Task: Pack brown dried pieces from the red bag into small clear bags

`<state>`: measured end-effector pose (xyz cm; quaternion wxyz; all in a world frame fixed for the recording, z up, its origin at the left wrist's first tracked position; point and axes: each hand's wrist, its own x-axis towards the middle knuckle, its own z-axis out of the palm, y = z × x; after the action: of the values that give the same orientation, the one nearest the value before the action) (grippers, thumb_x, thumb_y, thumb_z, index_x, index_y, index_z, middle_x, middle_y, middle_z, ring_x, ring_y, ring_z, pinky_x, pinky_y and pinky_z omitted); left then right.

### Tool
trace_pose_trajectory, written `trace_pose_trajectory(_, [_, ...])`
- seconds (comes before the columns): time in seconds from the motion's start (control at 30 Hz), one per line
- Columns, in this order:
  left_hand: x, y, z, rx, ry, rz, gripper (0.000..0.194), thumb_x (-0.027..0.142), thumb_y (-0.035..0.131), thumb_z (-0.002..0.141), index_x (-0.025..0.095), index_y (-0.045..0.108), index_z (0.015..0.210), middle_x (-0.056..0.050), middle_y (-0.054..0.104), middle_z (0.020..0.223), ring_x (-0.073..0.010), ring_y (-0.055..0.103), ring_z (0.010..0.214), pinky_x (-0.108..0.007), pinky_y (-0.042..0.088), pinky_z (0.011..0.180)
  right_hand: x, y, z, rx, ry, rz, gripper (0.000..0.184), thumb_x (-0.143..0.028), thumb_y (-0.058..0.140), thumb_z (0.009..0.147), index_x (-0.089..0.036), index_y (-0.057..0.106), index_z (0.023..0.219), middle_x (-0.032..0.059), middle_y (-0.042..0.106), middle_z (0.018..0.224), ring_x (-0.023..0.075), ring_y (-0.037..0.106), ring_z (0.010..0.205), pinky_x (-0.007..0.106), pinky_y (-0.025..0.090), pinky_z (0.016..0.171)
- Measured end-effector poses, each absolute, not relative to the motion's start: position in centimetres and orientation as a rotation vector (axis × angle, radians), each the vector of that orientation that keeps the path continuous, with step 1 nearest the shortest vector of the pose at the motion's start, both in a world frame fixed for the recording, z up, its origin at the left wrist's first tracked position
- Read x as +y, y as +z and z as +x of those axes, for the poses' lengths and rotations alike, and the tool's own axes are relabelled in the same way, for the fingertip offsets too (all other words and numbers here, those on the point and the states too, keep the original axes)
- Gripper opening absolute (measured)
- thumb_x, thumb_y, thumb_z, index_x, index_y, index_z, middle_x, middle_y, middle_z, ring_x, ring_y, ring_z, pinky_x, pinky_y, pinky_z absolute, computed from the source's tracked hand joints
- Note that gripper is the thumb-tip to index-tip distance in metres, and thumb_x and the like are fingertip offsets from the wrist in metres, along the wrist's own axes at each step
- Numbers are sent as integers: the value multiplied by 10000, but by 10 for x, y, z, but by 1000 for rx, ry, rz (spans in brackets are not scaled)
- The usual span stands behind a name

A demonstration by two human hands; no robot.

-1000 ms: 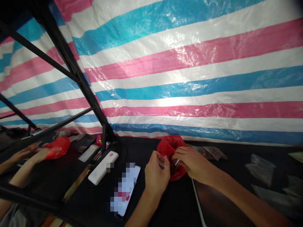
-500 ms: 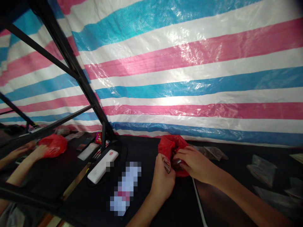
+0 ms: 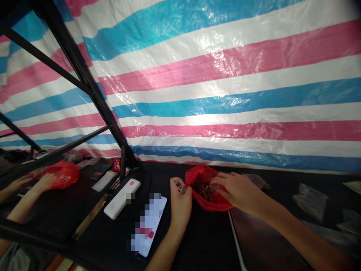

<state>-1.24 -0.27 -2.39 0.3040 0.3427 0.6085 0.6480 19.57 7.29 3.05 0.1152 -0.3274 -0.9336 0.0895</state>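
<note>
Near the surface's (image 3: 160, 180) far edge, steady the bag (image 3: 216, 204) with left hand (image 3: 181, 205) closed round plastic (image 3: 179, 185), gently dipping right hand (image 3: 235, 188), half-curled, unclear whether laden.

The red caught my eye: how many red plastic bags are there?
2: one red plastic bag between left hand and right hand, another bag at a co-worker's hand, far left.

The mouth of a red bag (image 3: 210, 205) is seen spread wider, its brown contents (image 3: 205, 191), mostly hidden half a second earlier, now exposed; the left hand (image 3: 181, 201), with clear plastic (image 3: 179, 186) gripped in it, has been drawn leftward to the bag's edge.
</note>
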Motion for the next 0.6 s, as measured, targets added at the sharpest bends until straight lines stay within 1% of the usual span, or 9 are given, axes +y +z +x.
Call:
trace_pose_trajectory(0.1, [-2, -32, -13, 1848, 1585, 1024, 240, 104, 611, 824, 232, 435, 926, 30, 480, 879, -144, 554, 795, -291, 485, 807, 73, 25, 193, -2742, 278, -912, 328, -133, 508, 968, -262, 726, 1176, 77, 739, 1269, 274, 709, 1095, 446, 475, 988])
trace_pose_trajectory(0.17, [-4, -34, -11, 1956, 1503, 1106, 243, 96, 630, 836, 221, 453, 946, -15, 486, 984, -181, 556, 919, -354, 474, 931, 73, 21, 190, -2717, 275, -878, 400, -77, 497, 941, -270, 710, 1219, 73, 722, 1307, 274, 669, 1170, 465, 454, 1042])
trace_pose_trajectory(0.2, [-5, -33, -9, 1979, 1464, 1134, 255, 94, 642, 837, 219, 453, 952, -27, 477, 1012, -194, 552, 951, -376, 464, 965, 73, 20, 188, -2705, 271, -863, 413, -63, 497, 933, -269, 707, 1223, 74, 720, 1307, 274, 653, 1183, 471, 451, 1051])
trace_pose_trajectory(0.27, [-9, -30, -5, 1980, 1395, 1161, 292, 81, 661, 829, 221, 438, 955, -36, 460, 1032, -208, 553, 972, -393, 457, 985, 74, 18, 185, -2682, 260, -826, 393, -56, 508, 934, -262, 713, 1198, 74, 727, 1274, 279, 621, 1204, 476, 449, 1057])
trace_pose_trajectory(0.37, [-13, -24, -1, 1954, 1303, 1182, 349, 54, 664, 810, 232, 406, 963, -37, 446, 1052, -208, 567, 957, -383, 458, 961, 76, 17, 184, -2658, 244, -743, 338, -77, 541, 947, -254, 718, 1173, 77, 725, 1258, 293, 556, 1298, 492, 396, 1129])
trace_pose_trajectory(0.43, [-15, -23, 0, 1936, 1269, 1194, 366, 42, 647, 806, 239, 394, 981, -38, 446, 1068, -203, 578, 939, -374, 456, 943, 77, 19, 184, -2692, 274, -684, 337, -74, 521, 963, -253, 711, 1176, 74, 721, 1248, 274, 593, 1254, 470, 392, 1135])
trace_pose_trajectory(0.53, [-16, -25, 0, 1896, 1288, 1214, 393, -8, 613, 770, 238, 398, 990, -44, 459, 1082, -203, 583, 944, -363, 454, 925, 78, 20, 183, -2762, 309, -631, 345, -71, 468, 992, -254, 700, 1172, 69, 720, 1210, 239, 662, 1110, 425, 432, 1065])
trace_pose_trajectory(0.6, [-14, -28, -1, 1874, 1342, 1223, 420, -52, 590, 731, 234, 410, 980, -41, 468, 1069, -201, 572, 966, -352, 450, 921, 78, 19, 182, -2781, 277, -649, 356, -68, 457, 995, -255, 694, 1184, 71, 719, 1211, 240, 680, 1077, 429, 434, 1042])
